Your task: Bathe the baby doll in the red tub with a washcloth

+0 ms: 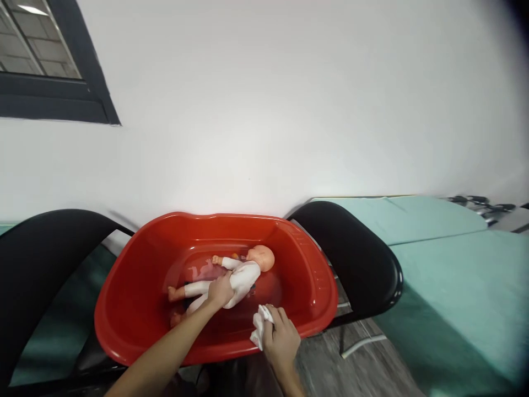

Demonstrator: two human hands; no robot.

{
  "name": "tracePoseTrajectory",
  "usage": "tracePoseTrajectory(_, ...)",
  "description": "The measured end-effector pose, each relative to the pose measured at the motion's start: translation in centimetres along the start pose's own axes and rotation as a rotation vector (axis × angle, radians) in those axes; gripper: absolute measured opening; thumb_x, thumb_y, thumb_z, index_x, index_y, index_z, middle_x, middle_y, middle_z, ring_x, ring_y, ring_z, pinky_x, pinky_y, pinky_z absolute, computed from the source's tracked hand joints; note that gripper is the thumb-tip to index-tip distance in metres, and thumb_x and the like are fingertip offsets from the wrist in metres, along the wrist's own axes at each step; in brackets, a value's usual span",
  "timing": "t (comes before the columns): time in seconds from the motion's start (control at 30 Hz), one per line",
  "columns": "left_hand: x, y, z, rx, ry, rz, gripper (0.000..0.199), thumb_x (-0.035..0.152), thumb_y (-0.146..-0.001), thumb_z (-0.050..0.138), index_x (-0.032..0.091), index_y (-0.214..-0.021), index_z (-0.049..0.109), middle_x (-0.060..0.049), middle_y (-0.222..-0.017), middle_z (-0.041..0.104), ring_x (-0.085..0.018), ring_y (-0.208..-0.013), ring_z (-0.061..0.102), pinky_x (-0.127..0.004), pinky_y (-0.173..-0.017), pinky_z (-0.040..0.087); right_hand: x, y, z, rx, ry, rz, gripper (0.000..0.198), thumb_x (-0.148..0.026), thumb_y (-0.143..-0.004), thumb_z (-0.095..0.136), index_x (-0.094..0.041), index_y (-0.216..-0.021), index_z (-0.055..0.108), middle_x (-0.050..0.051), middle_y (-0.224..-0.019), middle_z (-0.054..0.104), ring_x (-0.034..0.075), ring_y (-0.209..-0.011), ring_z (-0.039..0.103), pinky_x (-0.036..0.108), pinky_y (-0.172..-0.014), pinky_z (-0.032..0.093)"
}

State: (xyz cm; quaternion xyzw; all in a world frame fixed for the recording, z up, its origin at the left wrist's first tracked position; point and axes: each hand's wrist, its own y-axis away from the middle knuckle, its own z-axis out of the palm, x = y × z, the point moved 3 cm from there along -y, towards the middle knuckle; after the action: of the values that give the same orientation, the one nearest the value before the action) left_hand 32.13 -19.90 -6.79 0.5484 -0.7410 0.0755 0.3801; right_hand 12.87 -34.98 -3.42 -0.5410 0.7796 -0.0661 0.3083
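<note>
A baby doll (244, 280) with a white cloth body lies on its side in a red baby bathtub (142, 264), its head toward the right. My left hand (220, 290) is closed on the doll's body near the waist. Over the tub's front rim, my right hand (281, 337) grips a crumpled white cloth (260, 325) between thumb and fingers, apart from the doll. Water seems to lie in the tub's bottom, with a reflection of the doll. A small orange thing near the doll's face is too small to name.
Black chairs stand on the left (45, 259) and right (351, 253) of the tub. A green-covered table (446, 275) is at the right, with metal tools (481, 205) at its far end. Behind is a white wall (256, 110) with a dark-framed window (53, 94).
</note>
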Motion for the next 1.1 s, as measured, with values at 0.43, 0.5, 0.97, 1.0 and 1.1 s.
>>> tracePoseTrajectory(0.43, -0.3, 0.7, 2.7, 0.038, -0.52, 0.286, 0.069, 0.004, -0.088, 0.041, 0.019, -0.154, 0.058, -0.014, -0.155, 0.056, -0.037, -0.133, 0.056, -0.044, -0.118, 0.038, -0.1, 0.8, 0.9, 0.121, -0.061, -0.037, 0.038, -0.023, -0.099, 0.043, -0.022, -0.115, 0.078, 0.011, -0.103, 0.071, 0.022, -0.083, 0.06, 0.032, -0.078, 0.041)
tracePoseTrajectory(0.5, -0.2, 1.3, 2.5, 0.042, -0.505, 0.268, 0.07, 0.005, -0.087, 0.045, 0.02, -0.154, 0.058, -0.013, -0.156, 0.056, -0.037, -0.136, 0.054, -0.045, -0.121, 0.034, -0.1, 0.9, 1.1, 0.138, -0.069, -0.037, 0.039, -0.021, -0.099, 0.042, -0.021, -0.116, 0.077, 0.011, -0.104, 0.071, 0.022, -0.084, 0.06, 0.032, -0.079, 0.041)
tracePoseTrajectory(0.97, 2.3, 8.0, 0.5, -0.17, 0.333, -0.217, 0.039, 0.027, -0.077, 0.072, 0.023, -0.116, 0.066, -0.007, -0.079, 0.073, -0.032, -0.088, 0.076, -0.034, -0.075, 0.056, -0.5, -0.7, -0.2, 0.005, -0.124, 0.113, 0.041, -0.027, -0.099, 0.044, -0.018, -0.126, 0.074, 0.012, -0.113, 0.074, 0.024, -0.089, 0.066, 0.031, -0.083, 0.042)
tracePoseTrajectory(1.0, 2.2, 8.5, 0.4, -0.178, 0.479, -0.258, 0.037, 0.028, -0.079, 0.071, 0.023, -0.115, 0.066, -0.008, -0.079, 0.073, -0.031, -0.091, 0.075, -0.033, -0.076, 0.056, -0.7, -0.9, -0.4, -0.014, -0.138, 0.151, 0.043, -0.03, -0.099, 0.044, -0.018, -0.129, 0.072, 0.013, -0.115, 0.074, 0.025, -0.091, 0.066, 0.032, -0.085, 0.042)
tracePoseTrajectory(1.1, 2.5, 10.0, -0.4, -0.242, 0.748, -0.276, 0.03, 0.028, -0.083, 0.068, 0.022, -0.112, 0.068, -0.009, -0.082, 0.075, -0.029, -0.098, 0.075, -0.033, -0.084, 0.057, -1.2, -1.9, -1.6, -0.127, -0.187, 0.263, 0.049, -0.035, -0.099, 0.04, -0.017, -0.137, 0.067, 0.014, -0.114, 0.075, 0.028, -0.094, 0.068, 0.035, -0.087, 0.045)
